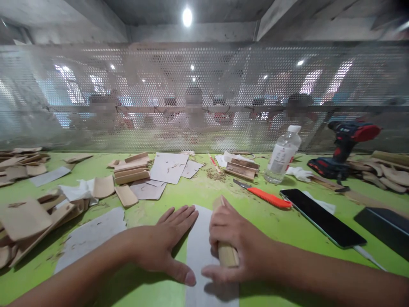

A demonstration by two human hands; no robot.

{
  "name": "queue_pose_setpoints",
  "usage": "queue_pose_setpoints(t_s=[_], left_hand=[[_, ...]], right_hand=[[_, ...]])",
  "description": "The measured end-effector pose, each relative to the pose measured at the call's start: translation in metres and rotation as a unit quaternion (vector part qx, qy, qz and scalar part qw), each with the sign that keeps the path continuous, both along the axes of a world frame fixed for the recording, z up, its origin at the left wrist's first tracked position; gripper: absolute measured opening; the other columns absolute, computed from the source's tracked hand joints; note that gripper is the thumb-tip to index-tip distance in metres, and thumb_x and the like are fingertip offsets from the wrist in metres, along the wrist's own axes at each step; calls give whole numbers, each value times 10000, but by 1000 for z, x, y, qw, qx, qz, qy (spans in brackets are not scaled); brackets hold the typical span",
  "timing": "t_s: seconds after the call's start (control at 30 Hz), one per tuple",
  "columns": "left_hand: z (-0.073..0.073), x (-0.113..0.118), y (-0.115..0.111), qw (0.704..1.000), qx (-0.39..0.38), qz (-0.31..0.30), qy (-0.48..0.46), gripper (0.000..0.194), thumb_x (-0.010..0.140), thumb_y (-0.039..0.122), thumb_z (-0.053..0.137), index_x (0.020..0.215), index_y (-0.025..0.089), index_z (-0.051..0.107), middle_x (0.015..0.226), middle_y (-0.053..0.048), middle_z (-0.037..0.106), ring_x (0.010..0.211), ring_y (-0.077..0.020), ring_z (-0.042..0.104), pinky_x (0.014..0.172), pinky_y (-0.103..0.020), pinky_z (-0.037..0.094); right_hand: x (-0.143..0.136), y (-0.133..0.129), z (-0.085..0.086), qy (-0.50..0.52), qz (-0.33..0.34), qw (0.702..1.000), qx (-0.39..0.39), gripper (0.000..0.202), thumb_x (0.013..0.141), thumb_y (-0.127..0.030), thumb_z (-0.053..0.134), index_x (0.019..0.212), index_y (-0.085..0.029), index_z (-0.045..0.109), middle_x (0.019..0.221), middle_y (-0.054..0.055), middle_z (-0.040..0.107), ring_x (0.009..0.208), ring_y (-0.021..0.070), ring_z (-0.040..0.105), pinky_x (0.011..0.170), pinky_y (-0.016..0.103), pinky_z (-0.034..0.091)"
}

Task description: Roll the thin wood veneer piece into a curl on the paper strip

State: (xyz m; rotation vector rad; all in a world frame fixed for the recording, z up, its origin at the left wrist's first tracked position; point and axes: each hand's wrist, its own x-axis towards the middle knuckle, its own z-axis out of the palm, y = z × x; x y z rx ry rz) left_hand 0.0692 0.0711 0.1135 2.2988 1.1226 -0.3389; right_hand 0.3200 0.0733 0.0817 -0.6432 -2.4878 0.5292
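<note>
Pale yellow at its near end, the bamboo piece [228, 256] lies inside the curled right hand [238, 238], just right of centre in the lower frame. The fingers wrap over its middle, and both ends show outside the grip — the far one above the knuckles, the near one beside the thumb. Under it runs a whitish paper strip [198, 256] on the bright green table [143, 215]. The left hand [161, 245] lies palm down at lower centre-left, thumb stretched away from the extended fingers, their tips at the strip's left edge.

Right of centre, a clear bottle [290, 143] wears a white label [279, 158] with dark and red print — too blurred to read. Marks on the red-and-black drill [343, 147], farther right, are equally illegible. Between bottle and right hand lies an orange-handled knife [270, 198]; a dark-screened phone [322, 217] lies at lower right.
</note>
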Motion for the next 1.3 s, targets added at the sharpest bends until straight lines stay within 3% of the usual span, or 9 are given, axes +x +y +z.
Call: queue_pose_setpoints(t_s=[0.27, 0.4, 0.57, 0.7, 0.83, 0.97, 1.07, 1.2, 1.3], left_hand=[[-2, -2, 0, 1000, 3, 0, -20, 1333, 770, 909, 630, 1679, 180, -17, 1686, -122, -120, 1560, -377, -97, 1258, -589, 53], [0, -1, 0, 1000, -1, 8, -6, 1346, 774, 917, 616, 1673, 150, -29, 1686, -112, -141, 1559, -360, -121, 1264, -564, 42], [0, 0, 0, 1000, 10, -8, -9, 1308, 796, 905, 600, 1677, 169, -25, 1687, -121, -119, 1560, -364, -105, 1259, -583, 45], [1, 0, -1, 1000, 5, 4, -10, 1306, 791, 906, 613, 1676, 193, -30, 1686, -114, -127, 1556, -387, -103, 1255, -595, 63], [4, 0, -1, 1000, -8, 6, -10, 1344, 774, 894, 650, 1671, 178, -50, 1688, -106, -143, 1560, -384, -109, 1257, -588, 50], [2, -2, 0, 1000, -5, 1, -23, 1318, 783, 902, 630, 1675, 201, -39, 1687, -109, -130, 1557, -390, -102, 1251, -609, 53], [-2, -4, 1, 999, 1, -7, -38, 1306, 786, 907, 622, 1676, 221, -42, 1684, -117, -131, 1552, -399, -101, 1248, -619, 49], [-4, -5, 1, 999, 9, -19, -37, 1284, 807, 899, 603, 1677, 207, -39, 1687, -120, -126, 1557, -381, -100, 1255, -594, 27], [-1, -3, 0, 1000, 1, -21, -15, 1275, 821, 896, 583, 1673, 188, -48, 1682, -119, -148, 1563, -360, -107, 1258, -578, 22]], right_hand=[[-1, -6, 1, 26, 25, 999, -20, 461, 710, -623, 863, 725, -210, 658, 782, -34, 604, 838, 180, 589, 1209, 594, 112], [-1, -7, 1, 11, -47, 999, -22, 428, 761, -559, 845, 701, -199, 621, 775, -7, 613, 859, 206, 568, 1190, 629, 145], [-2, -9, -4, 44, 72, 996, -35, 495, 713, -677, 835, 700, -217, 655, 767, -26, 622, 825, 183, 586, 1219, 597, 101], [7, 21, 1, 161, -70, 972, -158, 585, 601, -767, 853, 616, -214, 663, 719, 21, 638, 841, 244, 566, 1077, 545, 358], [16, 44, 17, 262, -130, 930, -222, 819, 928, -877, 219, 763, -213, 670, 853, 83, 676, 844, 242, 641, 827, 412, 521], [14, 40, 21, 281, -117, 917, -256, 873, 979, -791, 20, 794, -211, 645, 893, 97, 678, 891, 232, 680, 765, 356, 548], [11, 32, 13, 245, -81, 939, -226, 825, 966, -834, 188, 815, -203, 697, 909, 95, 685, 916, 247, 666, 844, 405, 533], [6, 19, 1, 133, 11, 979, -152, 588, 637, -769, 831, 792, -207, 748, 1001, 90, 713, 1075, 304, 614, 1053, 502, 418], [5, 11, 2, 21, 55, 996, -61, 503, 690, -627, 881, 914, -198, 744, 1218, 128, 677, 1252, 326, 551, 1157, 546, 317]])
